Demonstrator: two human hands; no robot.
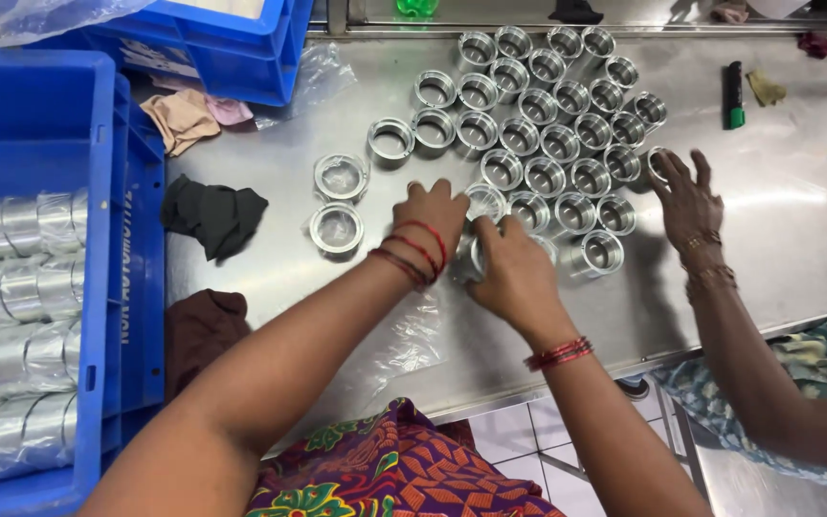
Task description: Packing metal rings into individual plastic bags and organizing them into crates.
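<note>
My left hand (430, 218) and my right hand (512, 271) meet near the front middle of a steel table (777, 201), closed together on a shiny metal ring (474, 257) in a clear plastic bag. Several bare metal rings (547, 144) stand in rows just beyond my fingers. Two rings in clear bags (338, 204) lie to the left of my left hand. Both my wrists carry red thread bands.
A blue crate (98, 268) at the left holds several bagged rings. A second blue crate (222, 43) sits at the back left. Dark and tan cloths (214, 213) lie beside the crates. A co-worker's hand (686, 199) reaches onto the rings from the right. A green marker (735, 96) lies behind.
</note>
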